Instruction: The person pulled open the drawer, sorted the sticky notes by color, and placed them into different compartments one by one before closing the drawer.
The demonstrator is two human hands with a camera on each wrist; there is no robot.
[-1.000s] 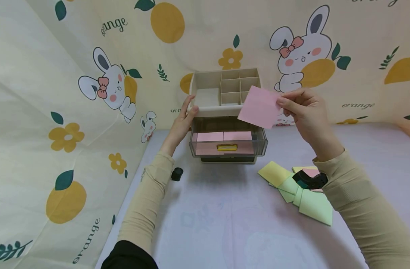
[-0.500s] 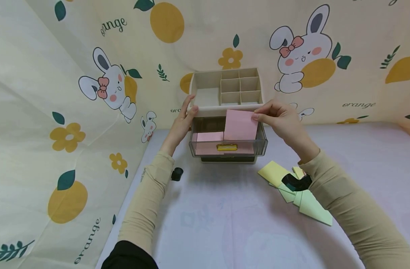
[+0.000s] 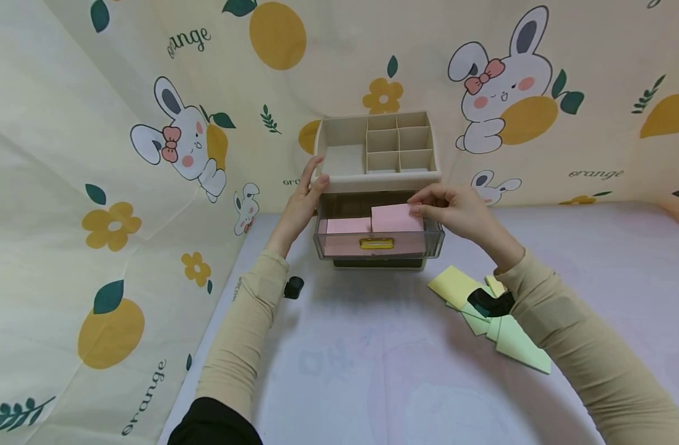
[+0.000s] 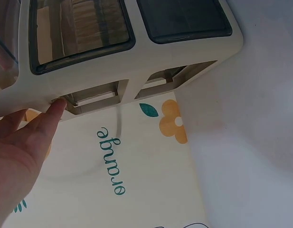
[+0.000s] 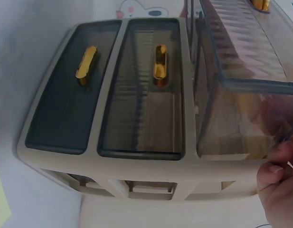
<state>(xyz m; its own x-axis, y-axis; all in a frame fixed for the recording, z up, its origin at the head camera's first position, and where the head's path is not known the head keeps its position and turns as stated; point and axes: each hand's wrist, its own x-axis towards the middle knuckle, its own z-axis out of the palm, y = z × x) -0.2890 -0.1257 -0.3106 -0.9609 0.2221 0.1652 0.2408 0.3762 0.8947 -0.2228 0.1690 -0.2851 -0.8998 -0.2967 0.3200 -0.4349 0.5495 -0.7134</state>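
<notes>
A cream desktop drawer organizer (image 3: 373, 183) stands against the back cloth, its clear top drawer (image 3: 339, 246) pulled out. Upright inside that drawer are pink sticky notes (image 3: 347, 226) on the left. On the right, another pink sticky note (image 3: 392, 217) sticks up higher, its upper right corner pinched between thumb and fingers of my right hand (image 3: 456, 210). My left hand (image 3: 302, 201) rests against the organizer's left side near the top, fingers fairly straight. In the right wrist view, two lower drawers with gold handles (image 5: 160, 64) are closed; the sticky note's lower part is behind the drawer front.
Yellow and green sticky notes (image 3: 520, 340) lie fanned out on the table at the right, partly under my right forearm. A divided tray (image 3: 382, 142) tops the organizer. Patterned cloth (image 3: 328, 74) hangs behind and at the left.
My right hand has brought the pink sticky note left and then down into the right half of the open drawer. My left hand stays in place on the organizer.
</notes>
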